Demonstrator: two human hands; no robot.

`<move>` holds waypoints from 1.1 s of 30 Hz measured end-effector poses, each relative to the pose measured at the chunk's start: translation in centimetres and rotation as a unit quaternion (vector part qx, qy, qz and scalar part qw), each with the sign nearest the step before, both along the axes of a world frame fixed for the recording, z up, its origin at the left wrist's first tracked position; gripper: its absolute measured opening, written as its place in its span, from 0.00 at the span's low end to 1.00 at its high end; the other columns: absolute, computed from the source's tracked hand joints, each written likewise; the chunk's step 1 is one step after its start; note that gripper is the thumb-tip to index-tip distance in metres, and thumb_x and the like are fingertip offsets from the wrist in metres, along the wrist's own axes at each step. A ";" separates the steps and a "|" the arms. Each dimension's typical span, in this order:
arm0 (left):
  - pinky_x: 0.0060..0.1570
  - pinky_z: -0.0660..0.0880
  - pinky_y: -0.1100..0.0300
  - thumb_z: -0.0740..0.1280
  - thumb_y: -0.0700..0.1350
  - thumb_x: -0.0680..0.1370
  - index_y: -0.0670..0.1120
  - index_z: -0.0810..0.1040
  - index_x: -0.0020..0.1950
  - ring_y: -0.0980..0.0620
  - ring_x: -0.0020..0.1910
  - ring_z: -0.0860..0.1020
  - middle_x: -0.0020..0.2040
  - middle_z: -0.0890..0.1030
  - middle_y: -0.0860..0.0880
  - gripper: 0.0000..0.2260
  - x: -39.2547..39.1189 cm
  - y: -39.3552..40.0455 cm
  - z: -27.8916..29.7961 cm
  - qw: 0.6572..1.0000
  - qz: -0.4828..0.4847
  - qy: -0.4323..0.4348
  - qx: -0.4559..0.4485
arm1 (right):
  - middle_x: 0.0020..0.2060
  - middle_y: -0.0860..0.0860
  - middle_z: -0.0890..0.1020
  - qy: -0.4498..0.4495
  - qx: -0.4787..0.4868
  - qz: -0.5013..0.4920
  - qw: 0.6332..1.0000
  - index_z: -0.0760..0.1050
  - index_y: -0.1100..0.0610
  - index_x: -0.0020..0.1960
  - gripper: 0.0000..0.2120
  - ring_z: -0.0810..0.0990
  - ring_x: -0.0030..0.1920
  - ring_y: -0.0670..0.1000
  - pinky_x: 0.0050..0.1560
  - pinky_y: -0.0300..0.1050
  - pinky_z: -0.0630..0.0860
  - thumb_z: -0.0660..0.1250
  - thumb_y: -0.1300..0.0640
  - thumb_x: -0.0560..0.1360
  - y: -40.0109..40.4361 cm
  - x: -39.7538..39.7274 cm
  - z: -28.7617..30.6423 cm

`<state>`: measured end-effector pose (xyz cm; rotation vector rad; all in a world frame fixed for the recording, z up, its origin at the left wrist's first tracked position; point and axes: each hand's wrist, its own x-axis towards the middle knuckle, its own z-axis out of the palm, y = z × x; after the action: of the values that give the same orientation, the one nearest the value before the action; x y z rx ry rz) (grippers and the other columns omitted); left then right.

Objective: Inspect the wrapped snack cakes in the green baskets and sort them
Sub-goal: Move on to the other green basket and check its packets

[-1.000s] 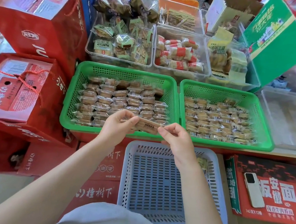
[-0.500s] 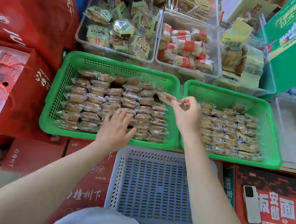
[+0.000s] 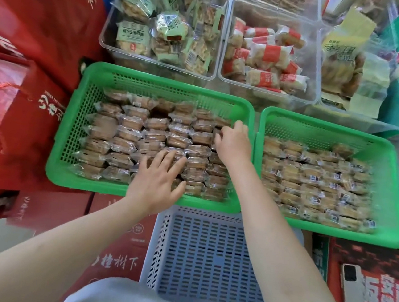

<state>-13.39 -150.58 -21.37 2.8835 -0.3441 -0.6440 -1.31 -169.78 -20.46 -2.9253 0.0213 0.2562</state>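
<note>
Two green baskets stand side by side. The left basket [image 3: 152, 78] holds neat rows of clear-wrapped brown snack cakes [image 3: 131, 129]. The right basket [image 3: 319, 125] holds a looser layer of similar cakes [image 3: 313, 185]. My left hand [image 3: 158, 178] lies flat with fingers spread on the cakes near the left basket's front edge. My right hand [image 3: 232, 143] is over the right end of the left basket, its fingers curled down round a wrapped cake among the rows. The hand hides most of that cake.
A blue-grey slotted basket [image 3: 207, 250] sits in front of me, below the green ones. Clear bins of other wrapped snacks [image 3: 161, 31] [image 3: 270, 57] stand behind. Red cartons [image 3: 34, 23] fill the left. A phone [image 3: 351, 289] lies on a red box at right.
My right hand carried the cake from in front of me over to the left basket's right end and lowered it in. My left hand let go and settled flat on the front rows.
</note>
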 end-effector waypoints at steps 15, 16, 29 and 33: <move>0.77 0.48 0.40 0.37 0.64 0.77 0.55 0.47 0.83 0.49 0.82 0.44 0.84 0.48 0.48 0.35 0.0 -0.2 0.3 1.000 0.002 0.013 0.002 | 0.61 0.61 0.72 0.064 0.012 0.004 0.998 0.71 0.63 0.59 0.10 0.78 0.55 0.64 0.45 0.48 0.69 0.63 0.70 0.78 0.8 4.8 -0.4; 0.77 0.48 0.41 0.37 0.64 0.76 0.55 0.47 0.83 0.49 0.82 0.45 0.84 0.49 0.48 0.35 -0.1 -0.2 0.3 1.000 0.002 0.010 0.001 | 0.60 0.61 0.73 0.066 0.008 0.003 0.998 0.71 0.64 0.57 0.10 0.78 0.54 0.64 0.45 0.49 0.69 0.62 0.70 0.78 0.8 4.8 -0.5; 0.76 0.49 0.41 0.41 0.63 0.79 0.54 0.48 0.83 0.48 0.82 0.47 0.83 0.50 0.48 0.32 -0.2 -0.1 0.2 1.000 -0.004 0.005 -0.002 | 0.69 0.65 0.63 0.036 0.026 -0.034 0.998 0.65 0.59 0.69 0.19 0.73 0.39 0.59 0.40 0.50 0.70 0.58 0.69 0.80 -0.4 4.2 -0.7; 0.76 0.48 0.41 0.45 0.62 0.82 0.54 0.47 0.83 0.48 0.82 0.46 0.83 0.49 0.48 0.30 -0.1 -0.1 0.2 1.000 -0.007 0.005 0.002 | 0.57 0.58 0.74 -0.007 -0.071 0.030 0.997 0.65 0.56 0.67 0.17 0.76 0.41 0.59 0.33 0.47 0.65 0.64 0.62 0.80 0.0 4.0 -1.0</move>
<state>-13.54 -150.70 -21.19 2.8833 -0.3631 -0.6621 2.64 -169.80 -21.47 -3.0717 -0.0539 0.2530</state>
